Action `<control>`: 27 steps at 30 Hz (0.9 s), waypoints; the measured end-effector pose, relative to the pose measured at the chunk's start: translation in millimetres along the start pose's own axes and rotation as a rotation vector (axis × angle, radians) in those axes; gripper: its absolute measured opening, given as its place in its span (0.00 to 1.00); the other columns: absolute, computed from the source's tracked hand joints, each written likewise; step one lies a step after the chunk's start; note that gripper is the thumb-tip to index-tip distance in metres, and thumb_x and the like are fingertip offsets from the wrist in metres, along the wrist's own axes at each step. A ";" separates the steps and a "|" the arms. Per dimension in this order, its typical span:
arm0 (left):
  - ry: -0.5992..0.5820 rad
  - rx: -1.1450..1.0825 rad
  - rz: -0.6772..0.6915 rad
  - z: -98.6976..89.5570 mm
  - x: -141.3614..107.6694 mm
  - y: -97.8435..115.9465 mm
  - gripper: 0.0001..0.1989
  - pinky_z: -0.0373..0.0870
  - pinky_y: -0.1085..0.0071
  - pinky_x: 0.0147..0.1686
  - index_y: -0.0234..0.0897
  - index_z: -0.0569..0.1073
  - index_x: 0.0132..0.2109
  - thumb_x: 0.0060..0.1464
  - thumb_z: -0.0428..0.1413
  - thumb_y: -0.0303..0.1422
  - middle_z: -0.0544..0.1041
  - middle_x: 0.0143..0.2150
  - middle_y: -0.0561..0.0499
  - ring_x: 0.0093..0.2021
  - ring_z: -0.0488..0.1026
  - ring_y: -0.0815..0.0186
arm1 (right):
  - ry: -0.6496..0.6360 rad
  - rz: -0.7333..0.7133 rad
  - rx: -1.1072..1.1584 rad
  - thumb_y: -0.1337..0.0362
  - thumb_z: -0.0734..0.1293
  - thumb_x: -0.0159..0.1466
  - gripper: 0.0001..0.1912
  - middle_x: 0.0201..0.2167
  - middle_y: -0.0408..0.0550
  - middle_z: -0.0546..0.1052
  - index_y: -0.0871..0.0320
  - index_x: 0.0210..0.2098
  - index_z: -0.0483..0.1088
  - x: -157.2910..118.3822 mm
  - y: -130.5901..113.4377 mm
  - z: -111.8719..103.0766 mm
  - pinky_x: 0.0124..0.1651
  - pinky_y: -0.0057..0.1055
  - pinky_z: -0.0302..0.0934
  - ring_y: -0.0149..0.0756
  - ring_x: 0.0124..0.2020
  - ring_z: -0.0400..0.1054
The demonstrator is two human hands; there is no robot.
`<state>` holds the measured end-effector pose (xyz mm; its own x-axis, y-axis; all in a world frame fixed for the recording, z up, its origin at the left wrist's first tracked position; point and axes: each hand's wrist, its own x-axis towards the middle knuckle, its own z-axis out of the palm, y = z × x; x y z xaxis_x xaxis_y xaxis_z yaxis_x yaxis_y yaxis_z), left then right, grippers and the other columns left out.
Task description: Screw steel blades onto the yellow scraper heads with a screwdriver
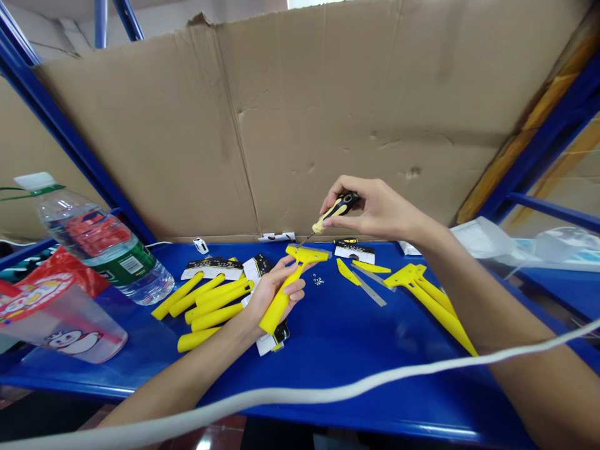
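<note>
My left hand point(276, 289) is closed around the handle of a yellow scraper point(280, 301), its wide head pointing up and away from me. A screwdriver point(334, 212) with a black and pale yellow handle is pinched in my right hand point(370, 206). Its thin shaft slants down to the left end of the scraper head, where the tip seems to touch; the exact contact is too small to make out. Several small screws or nuts point(318, 280) lie on the blue table just right of the scraper head.
Several yellow handles point(210, 301) and printed cards point(213, 267) lie at left. To the right are metal blades point(372, 291), yellow blade covers point(347, 272) and more scrapers point(429, 300). A water bottle point(134, 262) and plastic cup point(89, 331) stand far left. A white cable point(328, 392) crosses the foreground.
</note>
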<state>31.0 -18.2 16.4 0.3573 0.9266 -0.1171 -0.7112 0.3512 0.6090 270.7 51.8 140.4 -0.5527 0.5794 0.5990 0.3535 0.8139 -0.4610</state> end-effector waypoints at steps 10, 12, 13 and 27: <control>-0.016 0.015 0.006 -2.2 1.2 -1.2 0.17 0.64 0.80 0.21 0.39 0.68 0.59 0.67 0.56 0.21 0.80 0.56 0.39 0.19 0.62 0.81 | -0.020 0.010 -0.008 0.53 0.80 0.62 0.16 0.38 0.48 0.84 0.53 0.40 0.75 0.1 -1.1 0.7 0.38 0.39 0.67 0.42 0.36 0.78; -0.017 0.016 0.007 -2.6 1.5 -1.2 0.16 0.64 0.80 0.21 0.39 0.68 0.58 0.67 0.57 0.22 0.80 0.56 0.39 0.19 0.61 0.81 | -0.022 0.008 -0.020 0.53 0.79 0.62 0.15 0.38 0.48 0.84 0.54 0.40 0.75 0.2 -1.5 1.0 0.37 0.39 0.67 0.41 0.36 0.77; -0.015 0.017 0.007 -2.8 1.6 -1.3 0.16 0.64 0.80 0.21 0.38 0.68 0.57 0.67 0.58 0.22 0.80 0.56 0.38 0.19 0.61 0.81 | -0.023 0.007 -0.025 0.54 0.79 0.62 0.15 0.38 0.48 0.84 0.54 0.40 0.75 0.3 -1.6 1.4 0.37 0.38 0.67 0.41 0.36 0.77; -0.022 -0.018 -0.003 -2.5 1.7 -1.0 0.15 0.63 0.81 0.20 0.38 0.70 0.59 0.68 0.57 0.22 0.80 0.58 0.37 0.19 0.61 0.82 | -0.059 -0.004 -0.031 0.54 0.79 0.63 0.14 0.39 0.48 0.85 0.53 0.39 0.75 0.7 -2.1 2.3 0.40 0.38 0.67 0.42 0.38 0.78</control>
<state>30.8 -16.7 13.7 0.3724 0.9225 -0.1017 -0.7209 0.3565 0.5943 267.8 50.5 140.3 -0.5975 0.5733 0.5606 0.3737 0.8177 -0.4379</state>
